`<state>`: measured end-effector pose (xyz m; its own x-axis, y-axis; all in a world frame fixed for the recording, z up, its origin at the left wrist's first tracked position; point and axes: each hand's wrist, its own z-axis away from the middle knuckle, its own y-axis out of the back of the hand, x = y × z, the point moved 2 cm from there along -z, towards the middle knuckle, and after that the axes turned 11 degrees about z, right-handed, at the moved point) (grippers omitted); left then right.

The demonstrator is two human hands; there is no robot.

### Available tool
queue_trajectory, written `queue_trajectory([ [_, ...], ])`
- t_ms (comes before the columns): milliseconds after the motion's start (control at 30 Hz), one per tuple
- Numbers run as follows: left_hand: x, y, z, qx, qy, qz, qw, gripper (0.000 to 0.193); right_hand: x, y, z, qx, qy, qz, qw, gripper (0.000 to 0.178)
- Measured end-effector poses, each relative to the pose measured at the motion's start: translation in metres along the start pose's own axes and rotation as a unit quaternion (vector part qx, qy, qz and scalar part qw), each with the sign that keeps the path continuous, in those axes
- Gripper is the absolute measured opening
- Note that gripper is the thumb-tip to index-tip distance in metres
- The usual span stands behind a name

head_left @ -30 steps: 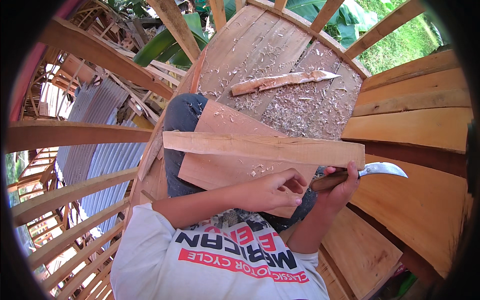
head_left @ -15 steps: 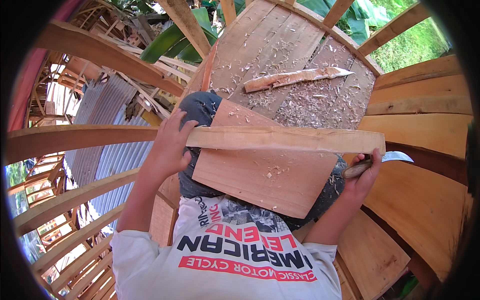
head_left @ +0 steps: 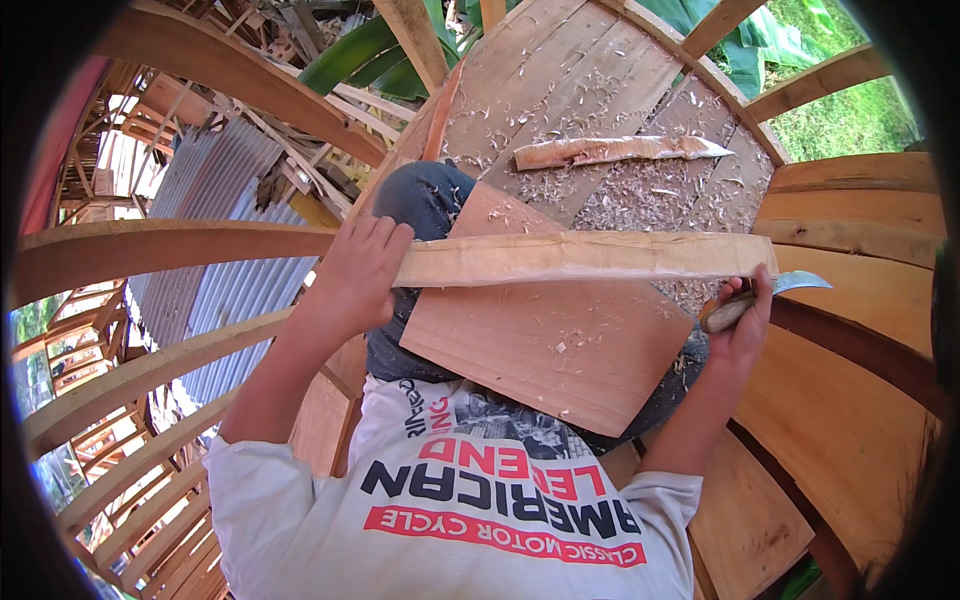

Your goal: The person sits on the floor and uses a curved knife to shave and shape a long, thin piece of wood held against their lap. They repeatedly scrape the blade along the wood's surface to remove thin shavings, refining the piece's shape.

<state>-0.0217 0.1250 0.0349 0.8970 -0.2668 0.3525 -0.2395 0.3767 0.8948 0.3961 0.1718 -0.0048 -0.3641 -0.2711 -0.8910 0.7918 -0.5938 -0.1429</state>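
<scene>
A long pale strip of wood [head_left: 590,256] lies crosswise in front of me, above my lap. Its left end is gripped by my left hand [head_left: 362,270], the fingers closed around it. At the other end, my right hand [head_left: 742,318] is wrapped around the wooden handle of a knife with a curved blade [head_left: 802,281], which points right. The fingertips of that hand also touch the underside of the strip's right end. Beneath the strip, a flat reddish wooden board [head_left: 550,345] rests across my thighs, with a few shavings on it.
A roughly carved piece of wood [head_left: 620,151] with a pointed right end lies on the plank floor [head_left: 540,60] ahead, among curled shavings. Wooden planks [head_left: 850,330] stand close on my right. Curved wooden beams [head_left: 170,250] and corrugated metal sheets [head_left: 230,230] are at the left.
My left hand has closed over the strip's left end, where its fingers were more spread before. The strip sits slightly higher in view. My right hand still holds the knife.
</scene>
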Motion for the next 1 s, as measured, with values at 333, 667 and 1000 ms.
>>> queue_trajectory([
  [333, -0.001, -0.008, 0.030, -0.106, 0.043, 0.039, 0.993, 0.057, 0.012, -0.013, 0.007, -0.036, -0.005, 0.038, 0.999, 0.027],
  [667, -0.013, -0.025, 0.026, -0.101, 0.096, 0.221, 0.965, 0.037, 0.012, -0.016, 0.018, -0.018, 0.030, 0.135, 0.990, 0.026],
  [1000, 0.018, -0.016, 0.040, -0.155, 0.180, 0.197, 0.951, 0.047, 0.047, -0.033, 0.110, -0.277, 0.090, 0.486, 0.824, 0.042],
])
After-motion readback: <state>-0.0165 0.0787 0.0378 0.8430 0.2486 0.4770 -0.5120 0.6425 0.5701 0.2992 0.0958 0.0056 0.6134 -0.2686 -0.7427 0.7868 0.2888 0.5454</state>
